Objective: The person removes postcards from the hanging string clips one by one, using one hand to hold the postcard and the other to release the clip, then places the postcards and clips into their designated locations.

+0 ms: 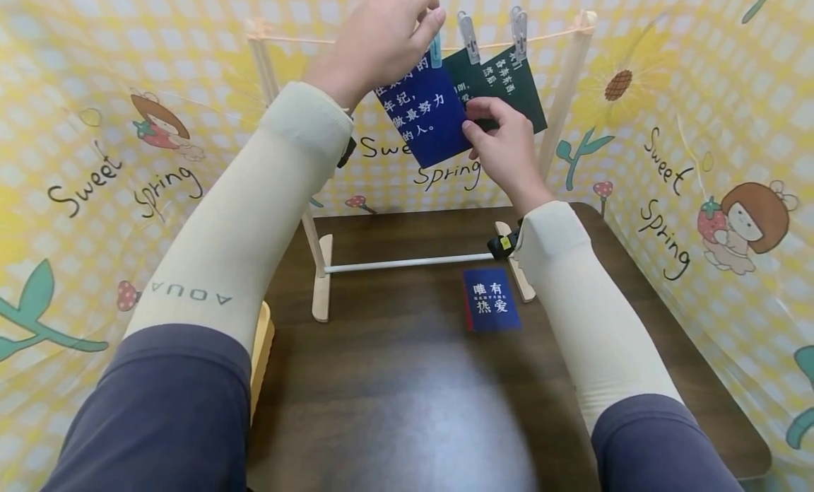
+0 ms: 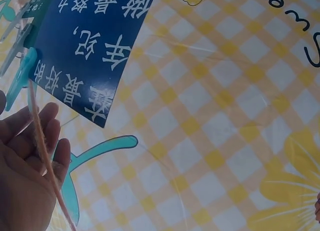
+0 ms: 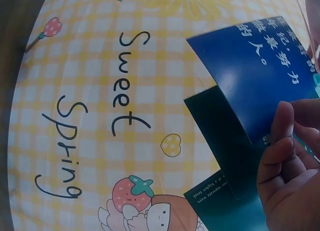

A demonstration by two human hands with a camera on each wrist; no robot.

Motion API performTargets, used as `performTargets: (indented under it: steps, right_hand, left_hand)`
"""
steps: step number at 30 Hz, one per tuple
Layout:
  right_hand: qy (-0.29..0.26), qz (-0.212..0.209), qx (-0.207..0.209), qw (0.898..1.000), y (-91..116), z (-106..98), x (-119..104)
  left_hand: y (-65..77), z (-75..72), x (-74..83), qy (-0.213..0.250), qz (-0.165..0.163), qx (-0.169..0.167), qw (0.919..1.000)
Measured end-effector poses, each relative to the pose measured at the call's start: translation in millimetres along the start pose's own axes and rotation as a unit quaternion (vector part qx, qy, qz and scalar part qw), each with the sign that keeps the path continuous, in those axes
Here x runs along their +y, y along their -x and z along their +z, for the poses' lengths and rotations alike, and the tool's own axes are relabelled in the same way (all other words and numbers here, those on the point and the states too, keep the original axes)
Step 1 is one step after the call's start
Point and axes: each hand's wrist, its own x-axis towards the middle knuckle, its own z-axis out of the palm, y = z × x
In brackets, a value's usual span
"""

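A blue card [image 1: 422,117] with white characters hangs tilted from a teal clip [image 1: 435,51] on the line. My left hand [image 1: 384,43] is up beside that clip, fingers loosely bent around the cord; in the left wrist view the thumb is mostly out of frame. With thumb and forefinger, my right hand [image 1: 502,142] pinches the blue card's lower right edge. Behind it, dark green cards [image 3: 215,136] overlap, the nearer one partly hidden by the blue card. Grey clips [image 1: 468,38] stand on the line above them.
The cord runs between the posts of a wooden rack [image 1: 569,89], which has a white lower bar [image 1: 407,263]. Another blue card [image 1: 492,308] lies on the brown table [image 1: 381,379]. At the left, my sleeve partly covers a yellow basket [image 1: 262,350]. Patterned cloth surrounds the table.
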Motion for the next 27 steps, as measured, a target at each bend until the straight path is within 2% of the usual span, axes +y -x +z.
performTargets:
  steps: [6, 12, 27]
  right_hand:
    - [-0.017, -0.002, -0.006, 1.000, -1.9, 3.0, -1.5]
    - [-0.016, -0.012, -0.006, 1.000, -2.4, 6.2, -1.5]
    - [-0.025, 0.001, 0.014, 1.000, -1.5, 8.4, 1.8]
  left_hand:
    - [0.2, -0.1, -2.2, 0.009, -0.007, 0.007, 0.9999]
    - [-1.3, 2.0, -2.1, 0.018, 0.006, 0.020, 0.9996]
    - [1.6, 2.2, -2.1, 0.074, -0.023, -0.002, 0.9970]
